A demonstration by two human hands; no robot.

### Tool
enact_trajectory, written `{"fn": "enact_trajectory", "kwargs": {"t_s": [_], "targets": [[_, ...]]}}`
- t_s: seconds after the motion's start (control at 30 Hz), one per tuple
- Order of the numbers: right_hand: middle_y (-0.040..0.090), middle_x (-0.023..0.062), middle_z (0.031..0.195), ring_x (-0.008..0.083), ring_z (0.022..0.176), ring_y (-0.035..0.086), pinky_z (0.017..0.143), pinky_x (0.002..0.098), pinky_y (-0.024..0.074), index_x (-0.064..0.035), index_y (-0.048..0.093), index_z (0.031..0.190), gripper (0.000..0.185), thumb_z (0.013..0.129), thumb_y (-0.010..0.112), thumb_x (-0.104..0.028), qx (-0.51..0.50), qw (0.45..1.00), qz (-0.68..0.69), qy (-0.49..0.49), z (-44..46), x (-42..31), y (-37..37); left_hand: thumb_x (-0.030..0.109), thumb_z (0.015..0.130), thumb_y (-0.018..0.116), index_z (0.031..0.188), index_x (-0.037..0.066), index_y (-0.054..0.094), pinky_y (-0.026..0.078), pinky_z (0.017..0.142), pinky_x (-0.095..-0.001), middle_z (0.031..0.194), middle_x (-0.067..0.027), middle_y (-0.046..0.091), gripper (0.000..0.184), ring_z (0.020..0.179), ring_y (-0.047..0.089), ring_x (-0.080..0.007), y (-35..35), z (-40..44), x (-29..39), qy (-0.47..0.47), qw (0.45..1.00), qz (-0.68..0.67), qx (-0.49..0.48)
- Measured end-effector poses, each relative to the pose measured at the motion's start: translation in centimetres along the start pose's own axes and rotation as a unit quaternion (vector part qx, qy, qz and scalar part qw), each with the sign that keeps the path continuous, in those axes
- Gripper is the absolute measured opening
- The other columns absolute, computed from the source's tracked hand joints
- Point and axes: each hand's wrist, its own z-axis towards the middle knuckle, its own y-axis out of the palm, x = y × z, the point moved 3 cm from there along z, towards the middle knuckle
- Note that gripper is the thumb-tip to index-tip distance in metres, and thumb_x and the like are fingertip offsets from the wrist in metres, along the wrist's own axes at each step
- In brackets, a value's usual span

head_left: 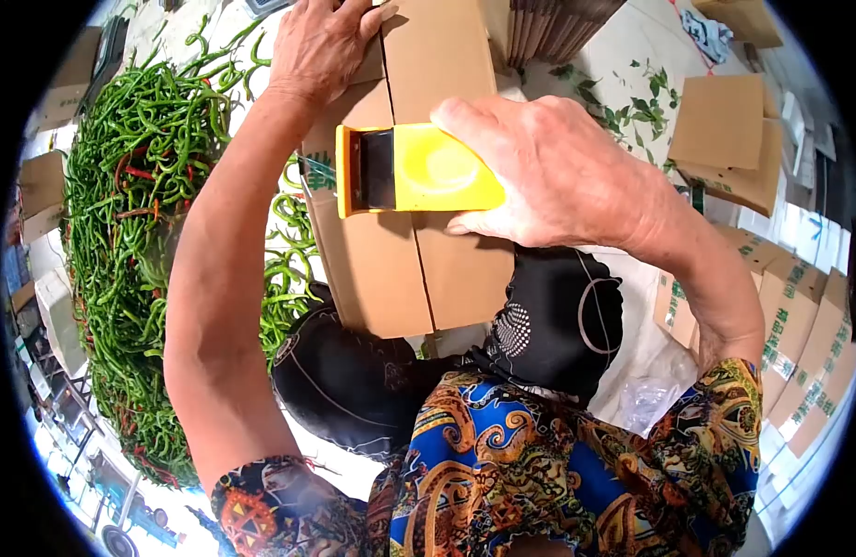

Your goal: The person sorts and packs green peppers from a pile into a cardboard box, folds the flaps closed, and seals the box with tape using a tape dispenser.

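My right hand (576,172) is wrapped round a yellow tape dispenser (446,167), held above a cardboard box (465,278). A dark roller or slot shows near the dispenser's left end. Green-printed tape (318,172) shows beside that end, at the box's left side. The box stands between my knees, its closed top flaps meeting along a lengthwise seam. At the box's far left edge, my left hand (321,46) grips the cardboard with its thumb across the top; its fingertips are partly cut off by the frame.
A large heap of green chili peppers (140,232), some red, lies on the left. Loose peppers (293,241) reach the box. Folded cardboard (548,28) and scattered leaves (641,111) are at the far side. Cartons (785,325) and a plastic bag (646,404) lie right.
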Motion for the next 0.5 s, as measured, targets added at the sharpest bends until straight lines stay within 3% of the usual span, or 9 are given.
{"fn": "enact_trajectory", "kwargs": {"t_s": [0.03, 0.13, 0.37, 0.47, 0.5], "targets": [[0.062, 0.0228, 0.072, 0.0422, 0.066, 0.065, 0.058, 0.0478, 0.0531, 0.0005, 0.05, 0.102, 0.051, 0.076, 0.075, -0.036, -0.004, 1.0, -0.003, 0.0, 0.1, 0.1, 0.0, 0.036, 0.099, 0.046, 0.125, 0.023, 0.058, 0.047, 0.081, -0.0398, 0.089, -0.0077, 0.058, 0.031, 0.086, 0.057, -0.0281, -0.1, 0.2, 0.0, 0.043, 0.999, 0.018, 0.007], [0.063, 0.0226, 0.073, 0.0423, 0.068, 0.065, 0.06, 0.0482, 0.0531, 0.0006, 0.05, 0.105, 0.053, 0.074, 0.076, -0.033, -0.016, 1.0, 0.006, 0.012, 0.3, 0.2, 0.2, 0.035, 0.098, 0.047, 0.125, 0.023, 0.059, 0.047, 0.081, -0.0392, 0.089, -0.0076, 0.057, 0.031, 0.085, 0.057, -0.0277, -0.8, 0.6, 0.4, -0.096, 0.993, -0.062, -0.03], [0.064, 0.0212, 0.074, 0.0421, 0.07, 0.065, 0.062, 0.0483, 0.0533, -0.0007, 0.051, 0.106, 0.054, 0.071, 0.077, -0.032, -0.029, 1.0, 0.01, 0.0, 0.2, 0.5, 0.2, 0.033, 0.099, 0.046, 0.118, 0.024, 0.063, 0.048, 0.078, -0.0377, 0.089, -0.0063, 0.057, 0.027, 0.087, 0.058, -0.0268, 0.5, 0.3, -0.2, -0.052, 0.996, -0.065, 0.018], [0.064, 0.0198, 0.08, 0.0406, 0.074, 0.065, 0.064, 0.0464, 0.053, -0.0011, 0.05, 0.108, 0.057, 0.07, 0.079, -0.031, -0.053, 0.998, 0.011, 0.017, 0.4, 0.2, 0.3, 0.032, 0.099, 0.046, 0.117, 0.024, 0.064, 0.048, 0.079, -0.0363, 0.088, -0.0055, 0.056, 0.026, 0.09, 0.057, -0.0253, 0.5, 0.6, -0.3, 0.039, 0.998, -0.03, 0.025], [0.063, 0.0182, 0.086, 0.0391, 0.077, 0.064, 0.066, 0.0446, 0.0526, -0.0011, 0.05, 0.11, 0.06, 0.067, 0.081, -0.029, -0.072, 0.997, 0.008, 0.031, 0.4, 0.1, 0.1, 0.031, 0.096, 0.051, 0.104, 0.02, 0.063, 0.047, 0.075, -0.0379, 0.086, -0.0067, 0.056, 0.019, 0.087, 0.056, -0.0263, -0.1, 0.8, -0.1, -0.024, 0.998, -0.065, 0.008]]}}
